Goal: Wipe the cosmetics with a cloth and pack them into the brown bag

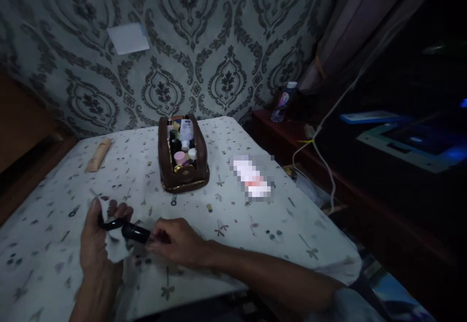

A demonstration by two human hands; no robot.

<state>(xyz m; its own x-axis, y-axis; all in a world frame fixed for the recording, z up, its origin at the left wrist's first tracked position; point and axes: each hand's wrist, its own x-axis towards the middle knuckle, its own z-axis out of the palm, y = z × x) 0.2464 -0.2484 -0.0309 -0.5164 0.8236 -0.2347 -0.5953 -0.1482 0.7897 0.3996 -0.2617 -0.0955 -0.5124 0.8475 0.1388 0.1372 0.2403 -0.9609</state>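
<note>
A crumpled white cloth or tissue [117,250] lies in my left hand [94,244], whose fingers are curled around it and a slim black piece [112,224]. My right hand [180,244] pinches the near end of a glossy black cylinder [136,233]. The cylinder points left, its far end meeting or overlapping the black piece; I cannot tell whether they are joined, nor what kind of thing it is. Beyond my hands stands a brown cosmetic bag [184,180], unzipped, with several bottles, a white tube [186,131] and a pink-lidded jar [179,157] inside.
A patterned white sheet [219,244] covers the surface. A tan packet [98,155] lies at the far left. Right of the bag, a bright object [252,178] is blurred out. A clear bottle [283,102] and a white cable [330,166] are on the right.
</note>
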